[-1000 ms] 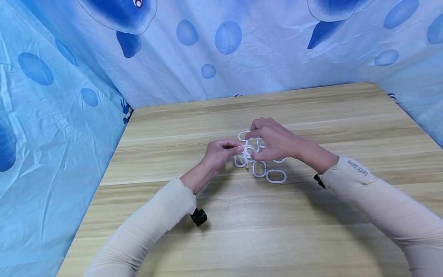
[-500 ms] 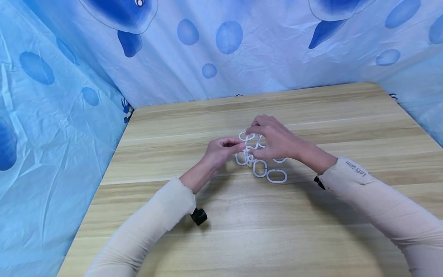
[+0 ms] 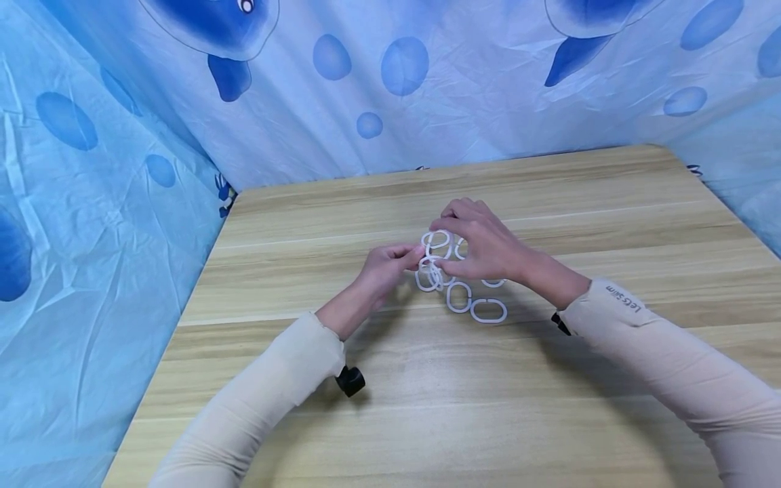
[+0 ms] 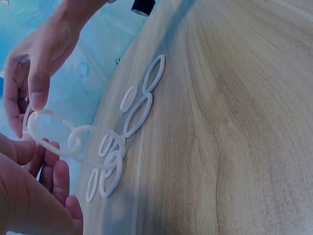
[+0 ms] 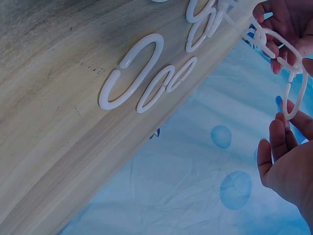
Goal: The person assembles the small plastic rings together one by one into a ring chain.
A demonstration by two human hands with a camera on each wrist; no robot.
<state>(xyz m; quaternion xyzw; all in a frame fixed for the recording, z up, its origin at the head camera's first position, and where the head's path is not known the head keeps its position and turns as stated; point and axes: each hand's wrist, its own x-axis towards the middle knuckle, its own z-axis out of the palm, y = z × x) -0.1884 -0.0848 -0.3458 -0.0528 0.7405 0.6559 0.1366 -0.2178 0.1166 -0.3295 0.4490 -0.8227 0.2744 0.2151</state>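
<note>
Top link lifted slightly; both hands nudged toward 11 o'clock.
Left hand (image 3: 384, 268) and right hand (image 3: 482, 244) fingers pinch the chain of white oval plastic rings (image 3: 454, 285), holding one link raised; the rest trails toward 5 o'clock on the pale wooden worktop (image 3: 549, 407).

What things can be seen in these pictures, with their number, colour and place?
white oval rings: exact number cannot be told, about ten; white plastic; linked as a chain, most lying at the middle of the table, one end lifted between the hands.
wooden table: one; light brown; under the hands.
curtain: one; light blue with dark blue bubbles and sea animals; behind and left of the table.
sleeves: two; beige; on both forearms.
left hand: one; pinches a ring at the chain's lifted end.
right hand: one; pinches the neighbouring lifted ring.
</note>
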